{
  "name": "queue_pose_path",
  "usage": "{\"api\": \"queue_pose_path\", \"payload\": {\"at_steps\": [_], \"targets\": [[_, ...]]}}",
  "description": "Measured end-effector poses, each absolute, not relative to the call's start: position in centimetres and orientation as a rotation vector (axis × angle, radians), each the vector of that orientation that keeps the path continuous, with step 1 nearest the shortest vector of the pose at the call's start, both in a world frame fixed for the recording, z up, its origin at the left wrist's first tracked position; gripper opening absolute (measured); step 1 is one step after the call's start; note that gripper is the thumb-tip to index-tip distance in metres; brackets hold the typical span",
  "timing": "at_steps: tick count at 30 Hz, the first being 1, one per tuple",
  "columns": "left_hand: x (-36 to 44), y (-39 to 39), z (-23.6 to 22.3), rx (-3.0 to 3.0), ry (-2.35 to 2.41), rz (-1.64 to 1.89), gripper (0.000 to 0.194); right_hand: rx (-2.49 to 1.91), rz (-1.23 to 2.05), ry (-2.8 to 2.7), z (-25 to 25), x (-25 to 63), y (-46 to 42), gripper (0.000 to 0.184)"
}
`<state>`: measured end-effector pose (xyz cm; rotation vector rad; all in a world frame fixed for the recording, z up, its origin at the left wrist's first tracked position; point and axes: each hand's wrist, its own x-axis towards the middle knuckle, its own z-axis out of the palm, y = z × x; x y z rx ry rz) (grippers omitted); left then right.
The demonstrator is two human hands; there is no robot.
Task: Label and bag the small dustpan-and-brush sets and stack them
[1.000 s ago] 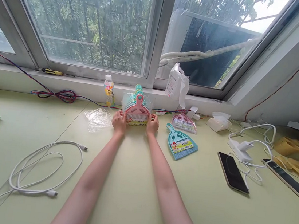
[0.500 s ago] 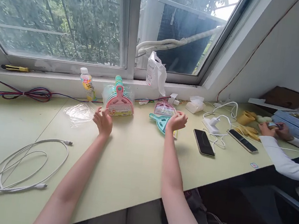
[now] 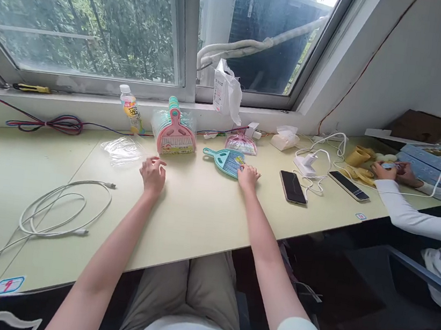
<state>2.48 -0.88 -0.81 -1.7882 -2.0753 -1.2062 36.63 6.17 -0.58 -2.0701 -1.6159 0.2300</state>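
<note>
step: right hand (image 3: 248,177) fingers spread on teal dustpan (image 3: 224,161) | left hand (image 3: 153,173) open on table (image 3: 198,211), 6 o'clock of pink stack (image 3: 175,136) | next: likely close grip on pan

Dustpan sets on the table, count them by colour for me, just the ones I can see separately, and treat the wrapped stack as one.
Pink-fronted wrapped stack: 1
Teal dustpan set, under the right hand: 1
Pink set in clear wrap: 1
Total: 3
The left hand holds nothing.

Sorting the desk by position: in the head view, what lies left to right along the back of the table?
Coiled red-blue cable → small drink bottle → pink dustpan stack → teal dustpan → black phone → white charger.
</note>
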Motion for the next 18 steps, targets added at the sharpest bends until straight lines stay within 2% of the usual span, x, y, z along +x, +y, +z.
{"api": "queue_pose_path", "payload": {"at_steps": [4, 6, 8, 11, 14, 18], "targets": [[2.7, -0.8, -1.0, -1.889, -2.058, -1.183, 0.022, -1.995, 0.264, -1.808, 0.1, 35.3, 5.3, 0.032], [2.7, -0.6, -1.0, -1.928, -2.055, -1.184, 0.022, -1.996, 0.255, -1.861, 0.3, 34.5, 5.0, 0.038], [2.7, -0.6, -1.0, -1.953, -2.048, -1.188, 0.022, -1.981, 0.137, -1.860, 0.2, 33.7, 4.8, 0.046], [2.8, -0.6, -1.0, -1.971, -2.039, -1.196, 0.023, -1.854, -0.016, -1.948, -0.4, 33.5, 4.9, 0.046], [2.8, -0.5, -1.0, -1.996, -2.060, -1.191, 0.024, -1.827, 0.124, -2.091, -1.4, 35.0, 5.5, 0.053], [2.7, -0.2, -1.2, -2.018, -2.073, -1.202, 0.023, -1.922, 0.231, -1.904, -2.5, 37.9, 6.5, 0.061]]}}
